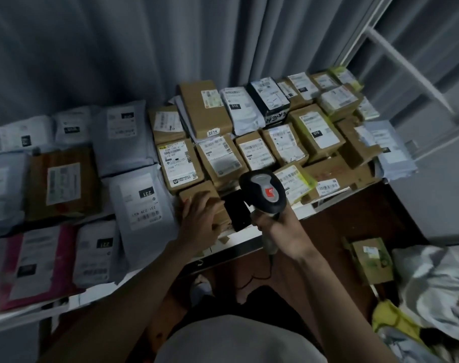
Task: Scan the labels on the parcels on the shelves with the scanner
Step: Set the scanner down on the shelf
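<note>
A white shelf (249, 241) carries many labelled parcels: cardboard boxes on the right half, grey and pink mailer bags on the left. My right hand (276, 227) grips the handle of a black and grey scanner (262, 191), whose head points toward the boxes near the shelf's front edge. My left hand (200, 218) rests on a small brown box (199, 196) at the front, fingers curled over its top. A small black parcel (237, 210) lies between the two hands, partly hidden by the scanner.
Grey curtains hang behind the shelf. A white metal frame (406, 69) rises at the right. On the floor to the right lie a cardboard box (372, 260) and loose plastic bags (438, 289). The scanner's cable (262, 276) hangs below the shelf edge.
</note>
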